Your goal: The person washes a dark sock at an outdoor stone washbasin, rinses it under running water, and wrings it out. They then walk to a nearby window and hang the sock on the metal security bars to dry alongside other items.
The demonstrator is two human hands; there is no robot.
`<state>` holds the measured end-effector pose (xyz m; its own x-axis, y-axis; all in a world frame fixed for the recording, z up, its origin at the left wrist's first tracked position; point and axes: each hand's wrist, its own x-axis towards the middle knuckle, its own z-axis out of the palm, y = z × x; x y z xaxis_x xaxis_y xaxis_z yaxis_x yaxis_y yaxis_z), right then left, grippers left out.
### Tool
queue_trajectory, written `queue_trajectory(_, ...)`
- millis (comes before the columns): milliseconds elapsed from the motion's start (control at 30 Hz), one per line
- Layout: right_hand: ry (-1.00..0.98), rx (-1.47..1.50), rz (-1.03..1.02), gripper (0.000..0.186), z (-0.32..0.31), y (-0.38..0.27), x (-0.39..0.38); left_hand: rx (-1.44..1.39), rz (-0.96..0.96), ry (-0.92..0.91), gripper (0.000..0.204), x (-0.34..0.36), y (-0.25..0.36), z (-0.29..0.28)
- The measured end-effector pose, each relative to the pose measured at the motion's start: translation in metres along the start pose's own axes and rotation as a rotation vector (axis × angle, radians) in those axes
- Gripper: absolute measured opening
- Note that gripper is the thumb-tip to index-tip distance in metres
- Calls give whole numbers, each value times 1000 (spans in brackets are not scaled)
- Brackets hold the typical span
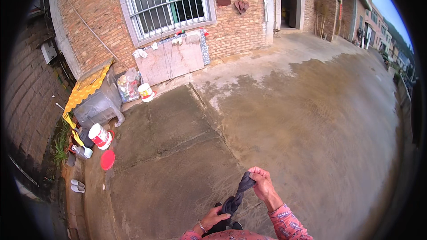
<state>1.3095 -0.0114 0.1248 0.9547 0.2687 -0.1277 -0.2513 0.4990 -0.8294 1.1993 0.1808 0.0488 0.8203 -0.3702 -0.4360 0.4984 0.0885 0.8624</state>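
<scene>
Head view, looking down past a person's pink patterned sleeves (287, 222): a twisted dark cloth (239, 194) is held between two bare hands above a concrete yard (173, 129), at the lower middle. The right hand (264, 186), higher up, has its grip closed on the cloth's upper end, thumb against fingers. The left hand (212, 218), lower and wearing a bracelet (202, 226), has its grip closed around the lower part. The cloth slants between them, in front of the person's dark shoes (237, 226).

To the left on the ground are a white-and-red bucket (98, 135), a round red lid (107, 160) just beside it, and pale slippers (77, 186). Farther off, a second bucket (145, 91) stands near a pale slab (171, 62) leaning under a barred window (165, 4) in a brick wall (242, 29).
</scene>
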Motion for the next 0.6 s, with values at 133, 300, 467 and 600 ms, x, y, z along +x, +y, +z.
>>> queue_trajectory(133, -28, 80, 49, 12, -4, -5, 70, 28, -34, -122, 34, 73, 38, -32)
queue_trajectory(300, -51, 39, 28, 22, 4, -10, 174, -55, 168, -3, 28, 146, 107, -75)
queue_trajectory(467, 77, -44, 105, 17, 8, -22, 255, -214, 197, 18, 25, 205, 181, -125)
queue_trajectory(600, 122, -135, 98, 10, -2, -25, 302, -332, 218, 56, 28, 262, 210, -171)
